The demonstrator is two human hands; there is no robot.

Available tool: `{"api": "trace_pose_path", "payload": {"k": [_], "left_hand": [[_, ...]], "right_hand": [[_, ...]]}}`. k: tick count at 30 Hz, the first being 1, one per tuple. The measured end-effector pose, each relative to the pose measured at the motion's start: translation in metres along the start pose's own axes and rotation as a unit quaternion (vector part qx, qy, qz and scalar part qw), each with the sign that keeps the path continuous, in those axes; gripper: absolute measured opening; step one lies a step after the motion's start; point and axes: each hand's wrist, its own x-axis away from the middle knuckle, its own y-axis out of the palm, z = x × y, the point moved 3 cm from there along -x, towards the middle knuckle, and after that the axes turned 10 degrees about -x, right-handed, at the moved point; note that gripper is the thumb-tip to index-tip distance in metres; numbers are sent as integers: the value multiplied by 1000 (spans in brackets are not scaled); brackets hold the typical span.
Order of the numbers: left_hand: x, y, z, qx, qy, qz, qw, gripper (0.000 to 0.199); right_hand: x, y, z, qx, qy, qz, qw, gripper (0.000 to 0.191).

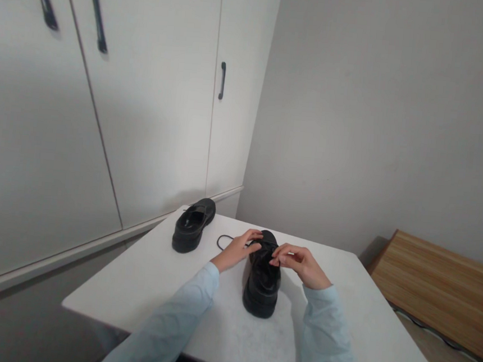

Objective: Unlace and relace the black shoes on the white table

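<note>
A black shoe (260,295) stands on the white table with its heel toward me and its toe pointing away. At its left upper edge is my left hand (239,249), thumb and fingers apart, the fingertips at the shoe's side near the lacing. My right hand (297,262) has thumb and fingers pinched together at the right side of the lacing, on what looks like the black shoelace; the pinched bit is mostly hidden. A loop of black lace (220,239) lies on the table beyond my left wrist. The shoe's tongue area is partly covered by my fingers.
A second black shoe (194,225) stands at the far left of the white table (139,285). Behind it rise white cabinet doors (163,112) with dark handles. A grey wall closes off the back. To the right is a wood-grain panel (439,283) with a cable along its lower edge.
</note>
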Motion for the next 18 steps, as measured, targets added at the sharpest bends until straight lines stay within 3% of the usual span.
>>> {"api": "trace_pose_path", "payload": {"k": [4,6,12,18], "left_hand": [[-5,-13,-17,-58,-66,90,992,29],[-6,-17,-27,-129,-74,101,984,24],[-4,-9,-45,-366,-81,36,926,20],[-4,0,-50,-440,-107,1,892,20]], "right_hand": [[-3,4,-1,81,-35,-25,996,18],[-4,4,-1,76,-39,-12,996,18],[-10,-4,4,59,-67,97,991,20],[-16,-22,18,96,-108,239,960,25]]}}
